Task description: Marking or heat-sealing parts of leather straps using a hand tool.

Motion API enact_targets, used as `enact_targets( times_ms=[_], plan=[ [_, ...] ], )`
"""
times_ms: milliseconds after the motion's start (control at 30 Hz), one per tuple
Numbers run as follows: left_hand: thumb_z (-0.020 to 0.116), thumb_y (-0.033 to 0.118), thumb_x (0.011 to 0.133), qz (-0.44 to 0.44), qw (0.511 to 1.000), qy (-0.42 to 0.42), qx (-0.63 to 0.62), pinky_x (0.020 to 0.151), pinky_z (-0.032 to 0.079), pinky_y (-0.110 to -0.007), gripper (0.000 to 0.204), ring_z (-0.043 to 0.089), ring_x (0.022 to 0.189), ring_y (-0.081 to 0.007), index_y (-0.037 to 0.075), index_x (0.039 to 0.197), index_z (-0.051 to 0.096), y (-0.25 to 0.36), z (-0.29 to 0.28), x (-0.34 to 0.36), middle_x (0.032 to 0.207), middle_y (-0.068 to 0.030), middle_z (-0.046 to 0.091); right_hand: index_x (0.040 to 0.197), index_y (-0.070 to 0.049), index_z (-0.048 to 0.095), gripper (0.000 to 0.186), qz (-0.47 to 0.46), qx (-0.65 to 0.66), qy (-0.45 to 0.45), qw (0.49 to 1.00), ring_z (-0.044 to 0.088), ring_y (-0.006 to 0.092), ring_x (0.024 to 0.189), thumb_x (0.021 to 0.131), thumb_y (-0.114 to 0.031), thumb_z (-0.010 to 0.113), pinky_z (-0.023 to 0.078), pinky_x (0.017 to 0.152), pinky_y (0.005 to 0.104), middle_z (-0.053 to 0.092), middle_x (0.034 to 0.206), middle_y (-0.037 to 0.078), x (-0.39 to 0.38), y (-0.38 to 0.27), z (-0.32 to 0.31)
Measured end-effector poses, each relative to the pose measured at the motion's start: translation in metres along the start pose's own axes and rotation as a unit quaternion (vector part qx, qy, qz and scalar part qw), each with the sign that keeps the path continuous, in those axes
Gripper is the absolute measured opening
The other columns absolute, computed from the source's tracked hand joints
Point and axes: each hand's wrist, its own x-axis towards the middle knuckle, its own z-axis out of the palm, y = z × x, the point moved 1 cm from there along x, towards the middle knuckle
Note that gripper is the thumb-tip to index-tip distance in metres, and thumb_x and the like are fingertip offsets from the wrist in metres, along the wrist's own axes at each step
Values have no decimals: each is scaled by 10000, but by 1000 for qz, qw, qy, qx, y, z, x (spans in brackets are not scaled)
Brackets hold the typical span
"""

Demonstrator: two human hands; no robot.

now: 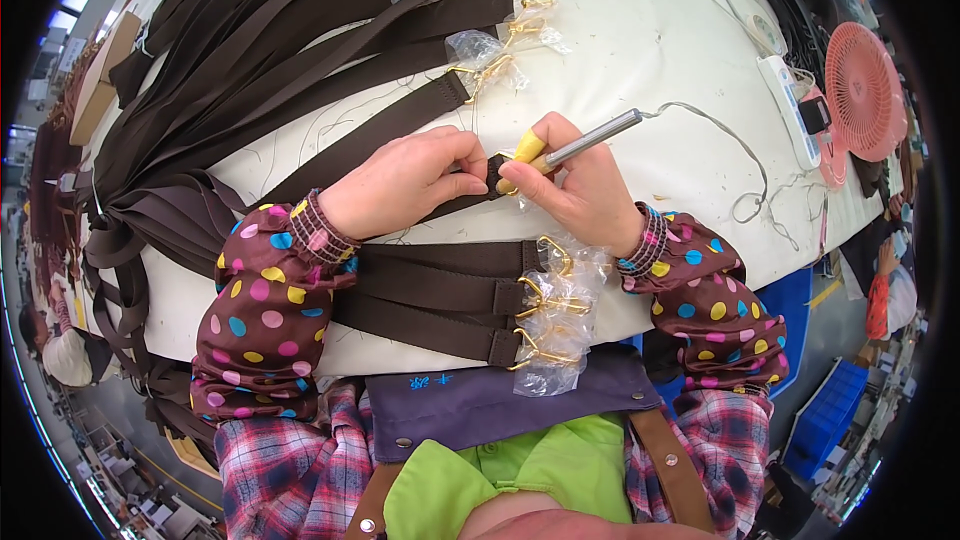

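My left hand (415, 178) is closed, thumb and fingers pinching the end of a dark brown webbing strap (465, 203). My right hand (585, 195) grips a pen-like electric tool (600, 134) with a silver barrel and a wire at its upper end. A yellow cover (529, 147) sits on one right finger. The tool's lower end meets the strap end between my hands; its tip is hidden. Nearer to me, several finished-looking straps (430, 295) lie side by side, their gold metal hooks (545, 305) wrapped in clear plastic (560, 360).
More brown straps (300, 10) fan across the white table (640, 50), bunched at the left (150, 210). A pink fan (862, 90) and a white power strip (790, 110) stand at the right. Blue crates (828, 415) are on the floor. Other people work at both sides.
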Motion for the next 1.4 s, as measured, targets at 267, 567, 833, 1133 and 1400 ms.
enact_targets(
  times_ms=[267,567,833,1133,1400],
  plan=[
    [630,170,876,-29,999,-11,-9,728,460,-354,152,568,827,-262,43,884,548,3,-2,0,842,-104,575,856,-42,507,271,5,8,6,1000,487,93,519,864,-237,695,382,481,255,536,608,30,0,-1,0],
    [624,176,884,-37,999,-15,-17,725,457,-348,154,567,827,-256,42,884,548,5,-3,0,843,-110,565,853,-44,501,263,11,25,17,999,484,92,517,872,-231,684,379,481,257,537,603,27,0,-3,0],
    [620,169,882,-44,999,-14,-28,710,455,-351,152,566,796,-265,34,885,549,4,-3,0,845,-117,567,850,-47,498,270,10,21,11,1000,480,97,513,872,-242,684,375,481,258,529,596,25,0,1,0],
    [619,171,883,-51,998,-12,-23,714,459,-353,154,575,811,-270,32,891,553,4,-3,0,847,-122,573,862,-42,503,272,4,-2,3,1000,487,112,513,863,-239,691,382,482,267,527,610,37,0,0,1],
    [616,173,887,-40,999,-8,-20,698,466,-352,158,582,791,-264,30,904,551,4,-3,0,839,-121,580,862,-39,503,269,1,-20,-2,1000,509,117,517,864,-231,690,393,484,268,554,623,48,0,0,0]
  ],
)
